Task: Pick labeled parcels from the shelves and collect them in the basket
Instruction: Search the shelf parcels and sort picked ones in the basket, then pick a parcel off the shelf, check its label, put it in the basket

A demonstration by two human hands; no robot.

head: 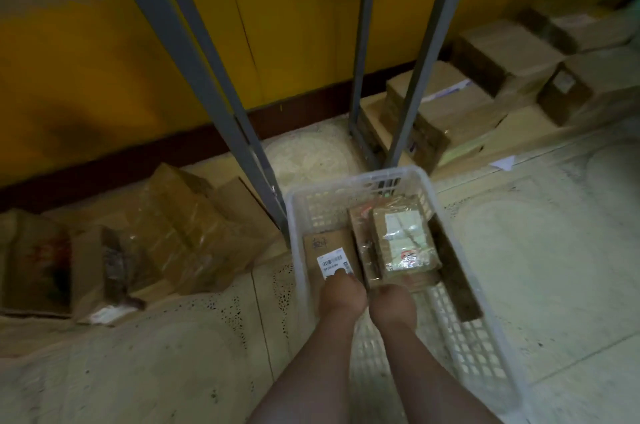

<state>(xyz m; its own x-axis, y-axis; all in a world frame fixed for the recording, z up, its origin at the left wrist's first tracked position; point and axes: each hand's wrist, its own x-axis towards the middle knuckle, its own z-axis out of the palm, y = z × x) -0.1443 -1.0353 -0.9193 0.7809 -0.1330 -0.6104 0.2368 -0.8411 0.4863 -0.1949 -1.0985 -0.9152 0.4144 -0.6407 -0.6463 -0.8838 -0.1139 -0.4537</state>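
Observation:
A white plastic basket (356,178) stands on the floor in front of me. Inside lies a flat brown box (329,243) with a white barcode label (333,261). Beside it is a stack of tape-wrapped parcels (403,236), and a long dark box (457,273) leans along the right wall. My left hand (343,293) grips the near edge of the flat box, thumb on the label. My right hand (391,304) is closed on the near end of the taped parcel stack, its fingers hidden underneath.
Grey shelf uprights (214,84) (426,53) rise just behind the basket against a yellow wall. Cardboard boxes wrapped in film (180,233) lie on the floor to the left, and more cartons (485,77) are piled at the back right. Pale patterned floor surrounds the basket.

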